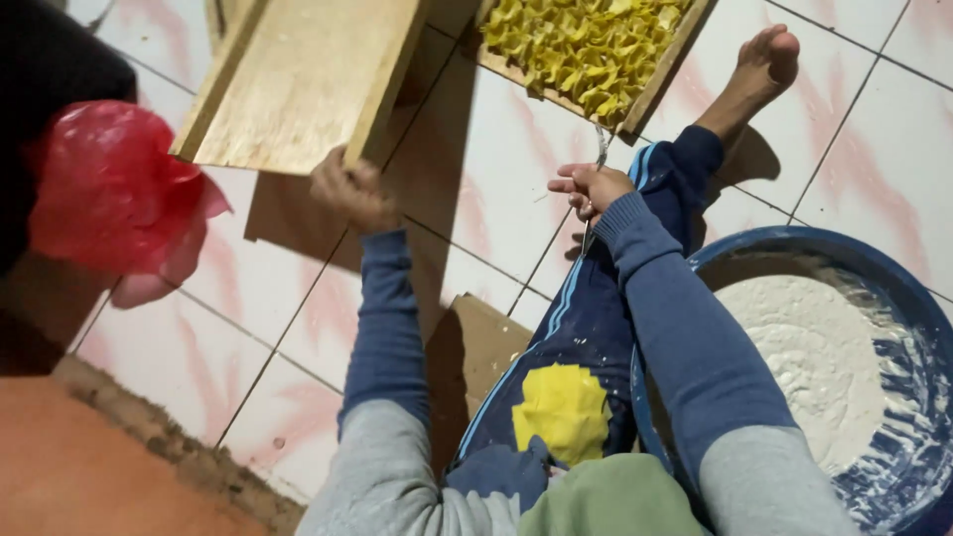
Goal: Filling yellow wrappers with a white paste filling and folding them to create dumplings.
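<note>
The left hand [354, 192] is gripping the near edge of an empty wooden tray [298, 79], lifting it tilted above the tiled floor [476, 179]. Keeping it level should help it clear the filled tray of yellow folded pieces [586, 50] just beyond. The right hand [593, 189] is pinching a thin metal tool [600, 149]. A red plastic bag [109, 189] is crowding the left; a blue basin of white flour [844, 367] is sitting right.

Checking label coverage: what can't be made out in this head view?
- Right hand: holds a thin metal tool, too blurred to identify.
- Left hand: fingertips hidden under the wooden tray, whose top the frame edge cuts off.
- Yellow pieces tray: cut by the top edge.
- Blue basin: cropped at right.
</note>
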